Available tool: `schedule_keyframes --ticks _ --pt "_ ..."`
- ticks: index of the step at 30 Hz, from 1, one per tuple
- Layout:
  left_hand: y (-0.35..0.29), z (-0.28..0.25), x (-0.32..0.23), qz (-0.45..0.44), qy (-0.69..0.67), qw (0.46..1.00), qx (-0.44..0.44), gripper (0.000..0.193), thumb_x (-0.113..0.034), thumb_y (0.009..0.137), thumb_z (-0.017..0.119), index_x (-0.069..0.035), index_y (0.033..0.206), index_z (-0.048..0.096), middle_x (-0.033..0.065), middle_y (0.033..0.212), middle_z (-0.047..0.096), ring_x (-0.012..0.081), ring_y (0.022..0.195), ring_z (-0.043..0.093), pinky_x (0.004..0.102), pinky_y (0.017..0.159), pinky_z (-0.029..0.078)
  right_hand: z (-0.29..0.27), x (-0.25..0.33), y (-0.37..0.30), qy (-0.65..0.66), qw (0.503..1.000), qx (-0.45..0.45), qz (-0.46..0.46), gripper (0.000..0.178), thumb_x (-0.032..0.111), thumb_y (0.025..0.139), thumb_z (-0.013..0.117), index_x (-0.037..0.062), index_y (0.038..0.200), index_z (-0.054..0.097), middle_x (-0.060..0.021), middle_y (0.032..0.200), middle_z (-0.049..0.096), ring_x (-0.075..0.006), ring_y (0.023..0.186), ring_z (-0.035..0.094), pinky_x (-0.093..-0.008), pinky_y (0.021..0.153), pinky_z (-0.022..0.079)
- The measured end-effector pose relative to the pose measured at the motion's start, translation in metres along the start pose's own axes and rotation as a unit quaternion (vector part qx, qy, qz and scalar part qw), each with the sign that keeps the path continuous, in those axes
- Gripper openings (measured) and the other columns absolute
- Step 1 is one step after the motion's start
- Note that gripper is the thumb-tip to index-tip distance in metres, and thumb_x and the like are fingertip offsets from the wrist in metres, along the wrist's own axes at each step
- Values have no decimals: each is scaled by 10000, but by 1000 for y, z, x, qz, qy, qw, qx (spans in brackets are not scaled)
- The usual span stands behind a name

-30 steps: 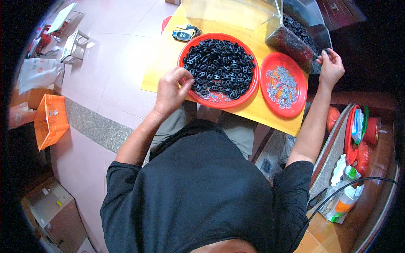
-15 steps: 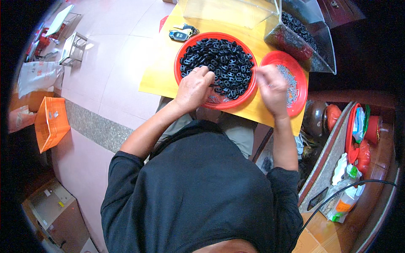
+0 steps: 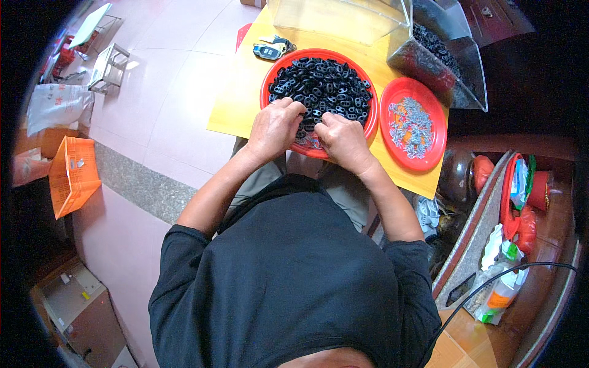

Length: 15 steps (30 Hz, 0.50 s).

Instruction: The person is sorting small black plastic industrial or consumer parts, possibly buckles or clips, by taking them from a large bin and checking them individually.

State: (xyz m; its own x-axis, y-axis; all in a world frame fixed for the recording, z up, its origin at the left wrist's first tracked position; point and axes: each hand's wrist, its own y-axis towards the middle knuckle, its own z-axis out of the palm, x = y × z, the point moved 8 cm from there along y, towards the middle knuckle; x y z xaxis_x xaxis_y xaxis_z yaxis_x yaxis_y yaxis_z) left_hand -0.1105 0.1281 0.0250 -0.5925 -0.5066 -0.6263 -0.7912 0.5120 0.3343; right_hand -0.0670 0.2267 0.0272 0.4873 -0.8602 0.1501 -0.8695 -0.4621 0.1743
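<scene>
Fingers (image 3: 297, 107) of the left hand (image 3: 274, 130) and right hand (image 3: 345, 140) curl over black 2-hole pieces (image 3: 334, 92), heaped in 1 red basin (image 3: 319, 53) at the near edge of the table (image 3: 239, 110); remotely, I cannot tell whether they pinch any. Small grey parts (image 3: 411, 127) lie on 1 red plate (image 3: 438, 132) by the near right corner.

head view | left hand (image 3: 276, 127) and right hand (image 3: 345, 142) near each other over round red tray (image 3: 264, 92), fingers bent, any held piece hidden | black two-holed pieces (image 3: 337, 84) heap tray | red dish (image 3: 439, 132) at right bears small silvery bits (image 3: 410, 126) | clear bin (image 3: 418, 69) beyond dish | key fob (image 3: 266, 52) on yellow tabletop (image 3: 239, 110)
</scene>
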Motion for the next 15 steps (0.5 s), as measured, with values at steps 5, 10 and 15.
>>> schedule_keyframes --ticks 5,10,15 --pt "1 -6 1 3 13 1000 -23 124 -28 740 600 -39 863 596 121 809 570 307 793 582 389 678 474 2 4 -1 -20 1000 13 -21 78 132 724 543 77 701 594 -77 761 551 -224 737 609 -353 560 507" --pt "-6 -22 6 -13 -4 996 -89 93 -42 726 600 -38 819 596 120 800 555 301 781 569 394 672 470 3 5 0 -46 999 13 -13 94 122 726 537 54 688 589 -83 747 554 -219 723 613 -350 552 513" --pt "-12 -29 2 -2 -30 992 -125 96 -25 712 610 -33 806 592 117 804 545 302 774 564 391 660 464 9 4 7 -74 997 30 -18 97 118 732 533 44 691 580 -105 741 568 -231 695 617 -360 549 515"
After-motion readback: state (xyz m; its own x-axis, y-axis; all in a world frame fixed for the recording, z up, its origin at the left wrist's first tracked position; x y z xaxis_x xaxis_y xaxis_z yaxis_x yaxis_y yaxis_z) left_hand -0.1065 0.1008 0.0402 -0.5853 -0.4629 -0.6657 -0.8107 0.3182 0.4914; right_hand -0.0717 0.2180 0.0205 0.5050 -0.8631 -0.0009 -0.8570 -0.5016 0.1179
